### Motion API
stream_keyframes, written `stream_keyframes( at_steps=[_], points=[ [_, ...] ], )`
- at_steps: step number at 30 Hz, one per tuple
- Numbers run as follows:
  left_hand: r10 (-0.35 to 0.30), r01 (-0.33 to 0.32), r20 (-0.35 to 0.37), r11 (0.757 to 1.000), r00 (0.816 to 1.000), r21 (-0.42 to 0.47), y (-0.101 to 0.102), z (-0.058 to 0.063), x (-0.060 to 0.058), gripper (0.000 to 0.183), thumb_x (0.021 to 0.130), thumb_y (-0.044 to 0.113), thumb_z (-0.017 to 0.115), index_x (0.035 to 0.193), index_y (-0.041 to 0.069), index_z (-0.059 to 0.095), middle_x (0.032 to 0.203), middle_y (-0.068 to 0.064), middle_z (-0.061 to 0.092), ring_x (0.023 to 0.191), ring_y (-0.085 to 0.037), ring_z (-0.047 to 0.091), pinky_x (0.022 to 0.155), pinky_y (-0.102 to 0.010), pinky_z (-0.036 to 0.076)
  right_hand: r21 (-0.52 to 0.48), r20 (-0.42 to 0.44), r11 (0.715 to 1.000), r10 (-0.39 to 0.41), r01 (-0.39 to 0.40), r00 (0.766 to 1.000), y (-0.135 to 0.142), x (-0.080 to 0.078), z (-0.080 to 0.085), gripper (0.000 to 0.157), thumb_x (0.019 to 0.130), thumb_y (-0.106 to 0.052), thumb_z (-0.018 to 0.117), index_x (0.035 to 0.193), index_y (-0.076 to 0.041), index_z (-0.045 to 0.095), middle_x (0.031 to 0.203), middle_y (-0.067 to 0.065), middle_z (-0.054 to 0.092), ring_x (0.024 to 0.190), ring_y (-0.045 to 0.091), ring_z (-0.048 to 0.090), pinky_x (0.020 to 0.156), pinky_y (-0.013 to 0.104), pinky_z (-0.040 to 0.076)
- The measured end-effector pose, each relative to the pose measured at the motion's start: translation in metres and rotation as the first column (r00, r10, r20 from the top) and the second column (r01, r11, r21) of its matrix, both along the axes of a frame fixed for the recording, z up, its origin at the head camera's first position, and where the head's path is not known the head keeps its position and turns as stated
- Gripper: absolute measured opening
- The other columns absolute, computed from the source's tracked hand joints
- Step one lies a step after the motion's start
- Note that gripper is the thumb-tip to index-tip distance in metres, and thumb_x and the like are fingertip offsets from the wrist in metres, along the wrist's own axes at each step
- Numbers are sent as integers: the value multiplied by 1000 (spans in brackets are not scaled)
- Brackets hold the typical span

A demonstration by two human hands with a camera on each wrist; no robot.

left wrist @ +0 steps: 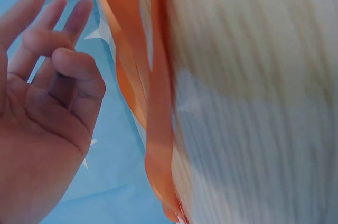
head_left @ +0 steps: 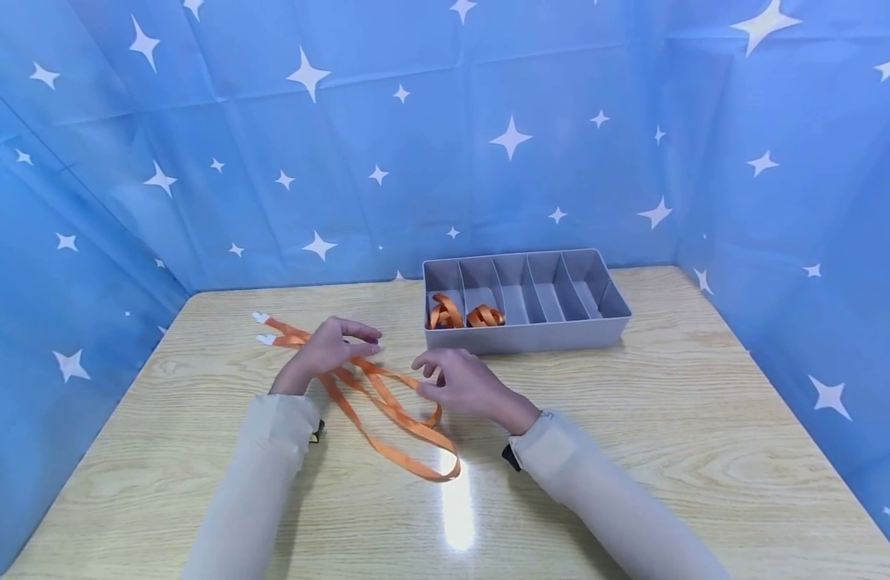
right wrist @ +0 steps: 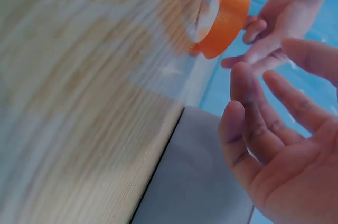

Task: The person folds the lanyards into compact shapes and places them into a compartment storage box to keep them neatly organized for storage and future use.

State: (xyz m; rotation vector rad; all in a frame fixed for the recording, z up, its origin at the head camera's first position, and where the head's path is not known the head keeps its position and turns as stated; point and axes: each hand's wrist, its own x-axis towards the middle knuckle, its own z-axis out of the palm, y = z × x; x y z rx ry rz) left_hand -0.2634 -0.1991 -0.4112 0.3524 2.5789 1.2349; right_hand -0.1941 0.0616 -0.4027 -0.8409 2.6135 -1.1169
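Observation:
A long orange ribbon point(head_left: 428, 433) with white ends lies in loose loops on the table, left of centre. Over its upper left part hovers my left hand point(head_left: 330, 346), palm turned inward, fingers relaxed and holding nothing. In the left wrist view, the ribbon point(left wrist: 158, 134) runs beside that hand point(left wrist: 47, 102), apart from the fingers. By the right end of the loops is my right hand point(head_left: 462, 383), its fingers loosely bent with nothing between them. The right wrist view has a ribbon loop point(right wrist: 232, 18) standing up past the fingertips of this hand point(right wrist: 285, 145).
A grey divided box point(head_left: 531, 337) stands at the back of the table point(head_left: 669, 451). Coiled orange ribbons sit in its two leftmost compartments, the first coil point(head_left: 446, 312) beside the second point(head_left: 486, 316). Behind hangs a blue curtain point(head_left: 416, 137) with white stars.

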Motion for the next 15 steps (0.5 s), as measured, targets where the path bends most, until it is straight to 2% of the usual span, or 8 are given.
stream_keyframes(
  at_steps=[4,9,12,15],
  points=[
    [-17,18,42,1000,999,-20,-4,-3,0,34,91,21,74,121,7,72,122,-9,69,116,-28,59,92,-43,51,35,20,999,35,-35,999,-1,-1,-1,34,94,-15,70,126,-4,66,110,9,66,84,14,65,75,32,54],
    [-41,44,98,998,994,-35,-5,-4,2,34,90,20,76,121,9,72,120,-7,70,102,-26,61,81,-38,53,71,27,996,52,-54,998,-2,-3,-4,39,93,-16,70,130,-6,63,116,10,65,88,15,66,77,34,54],
    [-74,79,108,996,991,-47,-6,-4,2,35,88,18,77,121,9,72,120,-7,70,103,-26,62,87,-40,53,112,24,992,49,-51,999,-3,-4,-4,41,92,-16,71,132,-7,62,118,10,65,89,16,65,77,33,53],
    [-109,116,100,991,989,-64,-8,-3,2,36,87,13,78,122,7,71,121,-9,69,113,-26,61,98,-44,49,163,24,985,52,-55,998,-4,-4,-5,45,90,-16,72,133,-9,62,117,8,65,88,15,63,75,32,52]
  ],
)
